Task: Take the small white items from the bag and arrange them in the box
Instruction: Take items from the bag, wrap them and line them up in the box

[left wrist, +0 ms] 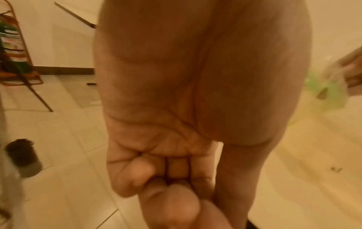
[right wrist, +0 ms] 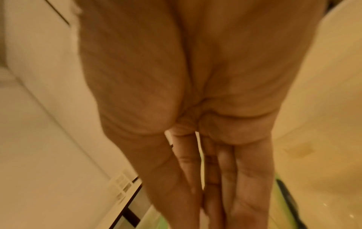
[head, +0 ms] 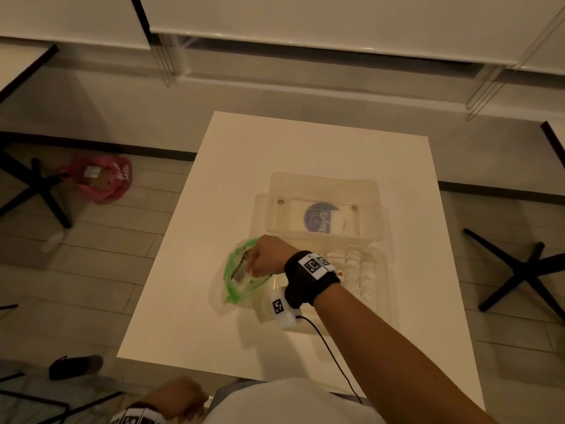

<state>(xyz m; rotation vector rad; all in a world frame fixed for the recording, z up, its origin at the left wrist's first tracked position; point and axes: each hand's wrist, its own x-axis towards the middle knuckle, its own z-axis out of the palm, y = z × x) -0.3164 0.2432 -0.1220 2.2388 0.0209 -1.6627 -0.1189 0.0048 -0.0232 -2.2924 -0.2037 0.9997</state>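
A clear bag with a green zip rim (head: 228, 272) lies on the white table (head: 275, 148), just left of the clear plastic box (head: 385, 289). The box's lid (head: 321, 191) is folded back, with a blue sticker on it. Rows of small white items (head: 357, 270) fill the box's right part. My right hand (head: 263, 260) reaches into the bag's mouth. In the right wrist view its fingers (right wrist: 225, 178) are straight and together beside the green rim (right wrist: 280, 193), their tips hidden. My left hand (head: 177, 399) hangs below the table's near edge, its fingers (left wrist: 141, 170) loosely curled and holding nothing.
On the floor to the left are a pink bag (head: 101, 179), a small white bottle (head: 55, 240) and a dark sandal (head: 76, 365). Black cross-shaped bases (head: 36, 191) (head: 526, 270) stand on both sides of the table. A cable (head: 333, 356) runs from my right wrist unit.
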